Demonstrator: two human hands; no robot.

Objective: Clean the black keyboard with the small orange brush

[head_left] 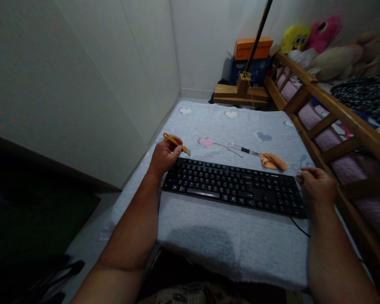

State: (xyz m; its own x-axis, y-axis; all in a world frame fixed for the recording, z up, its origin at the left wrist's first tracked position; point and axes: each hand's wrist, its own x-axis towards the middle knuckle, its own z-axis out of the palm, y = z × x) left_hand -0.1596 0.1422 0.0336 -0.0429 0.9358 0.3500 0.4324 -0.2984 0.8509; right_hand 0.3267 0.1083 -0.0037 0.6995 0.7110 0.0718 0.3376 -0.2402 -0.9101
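A black keyboard [228, 185] lies across the cloth-covered table in front of me. My left hand [167, 154] is closed around a small yellow-handled brush [174, 141] with short pale bristles, just above the keyboard's far left corner. At the other end, my right hand [318, 185] has its fingers curled against the keyboard's right edge; its thumb is partly hidden. Behind the keyboard lie thin white cotton swabs [228, 147], a wire tool with a black grip [245, 150], and a crumpled orange cloth [273, 161].
A pale blue cloth with heart patterns [192, 219] covers the table. White panels [129, 76] stand on the left, a wooden bed rail [345, 114] on the right. Past the far edge are a wooden stand base [240, 90] and an orange box [253, 47]. A cable [300, 228] leaves the keyboard.
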